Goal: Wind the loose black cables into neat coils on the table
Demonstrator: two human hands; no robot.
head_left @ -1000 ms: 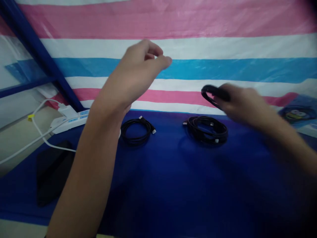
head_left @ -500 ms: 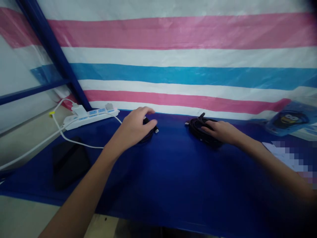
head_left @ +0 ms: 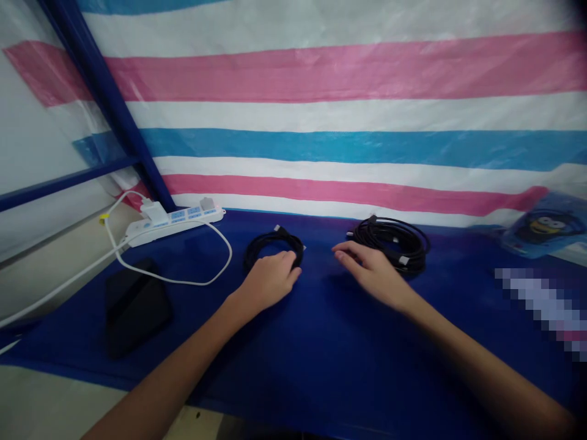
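Left hand [head_left: 270, 280] is lying palm down, fingers loosely curled and holding nothing, its tips seemingly brushing the small cable coil [head_left: 274, 247] on the blue cloth [head_left: 321, 342]. Right hand [head_left: 373, 273] is hovering flat, fingers spread loosely, just beside the bigger coil [head_left: 394, 241].

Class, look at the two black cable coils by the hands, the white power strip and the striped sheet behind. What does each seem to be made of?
Small coil and large coil: probably rubber or plastic sheathing, matt black, bending into loops. Power strip: hard white plastic, smooth and boxy. Striped sheet: likely woven plastic tarpaulin, with a faint sheen and creases.
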